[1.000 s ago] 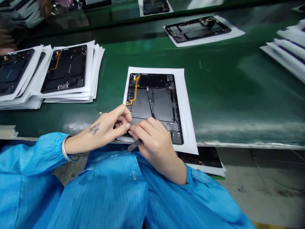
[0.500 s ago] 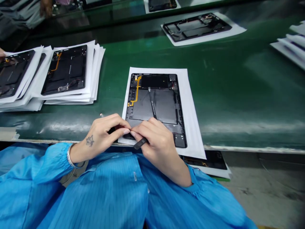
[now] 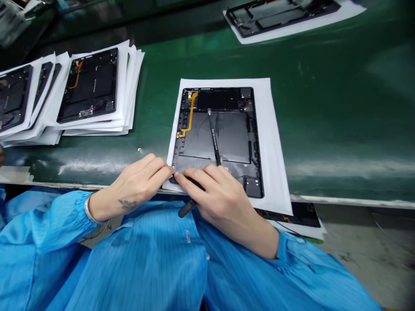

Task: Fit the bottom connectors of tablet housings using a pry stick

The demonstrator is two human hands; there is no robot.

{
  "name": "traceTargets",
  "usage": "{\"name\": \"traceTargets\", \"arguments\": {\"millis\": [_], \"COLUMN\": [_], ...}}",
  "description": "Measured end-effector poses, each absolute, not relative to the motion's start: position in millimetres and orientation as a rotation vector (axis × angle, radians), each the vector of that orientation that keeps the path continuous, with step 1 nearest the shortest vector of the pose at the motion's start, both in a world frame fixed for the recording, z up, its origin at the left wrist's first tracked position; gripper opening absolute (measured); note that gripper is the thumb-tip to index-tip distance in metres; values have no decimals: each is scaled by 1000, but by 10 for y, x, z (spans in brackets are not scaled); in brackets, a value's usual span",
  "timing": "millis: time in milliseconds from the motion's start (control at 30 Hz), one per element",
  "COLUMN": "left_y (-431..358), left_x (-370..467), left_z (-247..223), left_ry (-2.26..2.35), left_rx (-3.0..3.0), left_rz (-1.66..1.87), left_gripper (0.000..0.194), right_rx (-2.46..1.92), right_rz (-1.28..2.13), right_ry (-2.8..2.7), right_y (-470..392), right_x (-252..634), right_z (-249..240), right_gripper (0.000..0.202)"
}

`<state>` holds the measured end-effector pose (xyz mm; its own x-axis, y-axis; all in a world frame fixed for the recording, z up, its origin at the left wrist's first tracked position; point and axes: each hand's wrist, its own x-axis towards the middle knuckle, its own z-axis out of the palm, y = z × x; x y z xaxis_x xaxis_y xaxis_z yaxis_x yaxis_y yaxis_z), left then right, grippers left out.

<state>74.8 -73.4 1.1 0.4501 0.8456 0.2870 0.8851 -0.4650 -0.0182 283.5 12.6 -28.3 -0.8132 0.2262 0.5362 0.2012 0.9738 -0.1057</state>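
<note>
A black tablet back housing (image 3: 210,134) lies on a white sheet (image 3: 275,172) at the green bench's near edge. An orange flex cable (image 3: 191,116) runs down its left side, and a dark ribbon cable with white print (image 3: 214,137) slants across its middle. My left hand (image 3: 142,177) pinches at the housing's lower left corner; whatever is between its fingertips is hidden. My right hand (image 3: 220,194) is closed round a slim black hand tool (image 3: 187,208), whose rounded end sticks out below the palm. The fingertips of both hands meet at that corner.
Stacked housings with white sheets (image 3: 129,99) stand on the left. Another housing (image 3: 282,17) lies on its sheet at the far right of the green bench (image 3: 324,112). Below the bench edge, at right, is a further dark panel (image 3: 304,214). A tiny piece (image 3: 139,149) lies left of my work.
My left hand has turned, its fingers now more closed at the corner. The tool's rounded end points lower than before. The camera view has shifted a little.
</note>
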Motion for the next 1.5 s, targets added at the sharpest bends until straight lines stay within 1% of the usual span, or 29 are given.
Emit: {"name": "traceTargets", "arguments": {"millis": [100,167,267,367,467,633,667,700,767,800,833,867,967,1033,1100,1167,1367,1500], "left_y": [-704,-709,-765,-838,-875,-853,-848,-845,-838,-832,-821,-806,-736,-690,-665,-666,-695,-691], "left_x": [770,751,685,628,615,657,670,685,711,719,721,716,668,622,585,571,622,630], "left_z": [76,78,16,-63,-99,-39,-18,3,40,52,60,60,12,-57,-143,-226,-314,-315], "left_ry": [-1439,-1440,-1539,-1586,-1534,-1376,-1341,-1296,-1187,-1144,-1124,-1129,-1306,-1464,-1564,-1597,-1641,-1634], "left_rx": [-2538,-2551,-2526,-2492,-2520,-2564,-2564,-2558,-2535,-2531,-2539,-2556,-2588,-2585,-2613,-2662,-2652,-2640], "left_rz": [-275,-273,-391,-512,-547,-445,-397,-346,-261,-225,-197,-193,-339,-490,-593,-661,-768,-786], "left_gripper": [22,21,17,21,24,25,26,26,26,25,24,23,18,23,34,38,40,37], "right_rx": [-303,-300,-288,-279,-261,-257,-252,-247,-240,-250,-275,-308,-421,-477,-499,-479,-367,-375], "right_rz": [11,18,55,77,62,88,143,224,395,439,427,360,45,-46,-25,21,100,56], "right_ry": [-2568,-2568,-2568,-2571,-2559,-2563,-2564,-2559,-2553,-2555,-2564,-2576,-2547,-2511,-2507,-2526,-2595,-2582], "right_y": [116,115,121,131,133,134,144,160,207,232,254,269,260,222,181,154,136,126], "right_x": [2809,2803,2804,2802,2785,2775,2790,2811,2869,2899,2925,2947,2972,2966,2953,2936,2858,2814], "right_z": [-272,-269,-265,-262,-276,-283,-263,-231,-144,-96,-53,-20,1,-43,-100,-144,-168,-176], "right_gripper": [35,35,34,33,32,26,30,40,67,75,77,71,41,30,33,39,32,29]}}
